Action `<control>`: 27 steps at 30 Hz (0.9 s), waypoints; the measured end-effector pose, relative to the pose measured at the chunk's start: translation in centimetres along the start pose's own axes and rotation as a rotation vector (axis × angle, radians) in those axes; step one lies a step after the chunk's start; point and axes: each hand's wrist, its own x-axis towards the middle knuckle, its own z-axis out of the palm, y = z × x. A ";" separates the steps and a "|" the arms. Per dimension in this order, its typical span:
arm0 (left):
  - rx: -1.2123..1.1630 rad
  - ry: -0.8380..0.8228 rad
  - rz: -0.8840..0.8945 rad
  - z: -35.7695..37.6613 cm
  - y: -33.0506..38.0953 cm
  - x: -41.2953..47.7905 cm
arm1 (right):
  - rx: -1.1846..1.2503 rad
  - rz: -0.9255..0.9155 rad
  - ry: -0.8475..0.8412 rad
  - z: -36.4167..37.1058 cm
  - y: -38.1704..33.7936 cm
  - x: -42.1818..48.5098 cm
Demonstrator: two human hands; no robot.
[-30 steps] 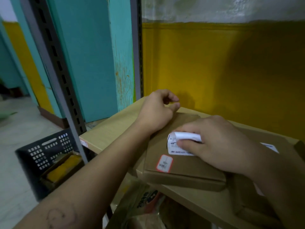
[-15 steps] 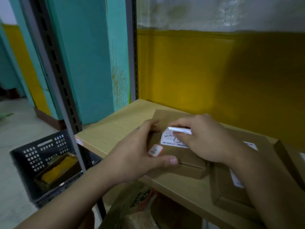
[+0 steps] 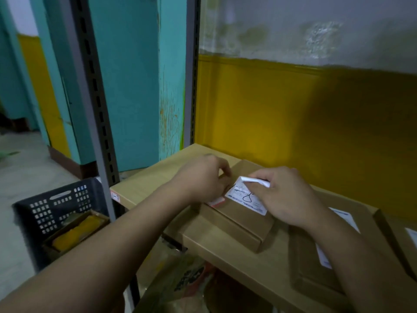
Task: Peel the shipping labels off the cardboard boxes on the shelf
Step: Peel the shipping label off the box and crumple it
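Shipping label (image 3: 244,198), edge lifted, is pinched in the right hand (image 3: 287,197); left hand (image 3: 198,180) grips the box (image 3: 237,224).

Dim, soft-focus picture, bowed wide-angle edges

A small tag (image 3: 115,196) on the shelf's (image 3: 144,184) front edge reads roughly "1-1". The shipping label's (image 3: 247,199) print and scrawl are illegible.
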 end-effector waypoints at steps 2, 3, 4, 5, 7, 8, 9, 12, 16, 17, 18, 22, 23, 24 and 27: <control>0.003 -0.038 -0.043 0.5 0.3 2.1 | 0.006 -0.020 0.013 0.1 -0.1 -0.3; -0.043 -0.084 -0.062 0.9 0.2 2.9 | -0.003 -0.032 0.016 0.2 -0.1 -0.5; -0.120 -0.125 -0.080 1.4 0.0 3.6 | -0.014 -0.043 0.020 0.2 -0.1 -0.7; -0.215 -0.150 -0.101 1.9 -0.3 4.0 | -0.021 -0.048 0.024 0.3 -0.1 -0.8; -0.366 -0.158 -0.136 2.8 -1.0 4.1 | -0.005 -0.046 0.048 0.4 -0.1 -0.8; -0.390 -0.156 -0.138 3.1 -1.3 4.2 | 0.011 -0.039 0.068 0.4 0.0 -0.6; -0.399 -0.161 -0.136 3.4 -1.6 4.4 | 0.017 -0.025 0.089 0.5 0.1 -0.4; -0.445 -0.166 -0.137 3.8 -2.0 5.0 | 0.039 0.024 0.097 0.7 0.2 0.3; -0.460 -0.152 -0.140 4.4 -2.2 5.5 | 0.114 0.077 0.101 0.7 -0.1 0.5; -0.454 -0.151 -0.142 4.4 -2.2 5.5 | 0.093 0.072 0.103 0.7 -0.2 0.4; -0.453 -0.147 -0.143 4.4 -2.1 5.6 | 0.048 0.058 0.103 0.7 -0.4 0.4; -0.470 -0.141 -0.152 4.3 -1.9 5.4 | -0.089 0.050 0.122 0.6 -1.5 0.2; -0.472 -0.142 -0.154 4.3 -2.0 5.3 | -0.106 0.066 0.110 0.3 -2.0 0.0; -0.476 -0.143 -0.154 4.3 -2.0 5.3 | -0.134 0.081 0.083 0.1 -2.6 -0.2; -0.491 -0.145 -0.169 4.3 -2.1 5.4 | -0.265 0.086 -0.069 0.1 -4.6 -1.7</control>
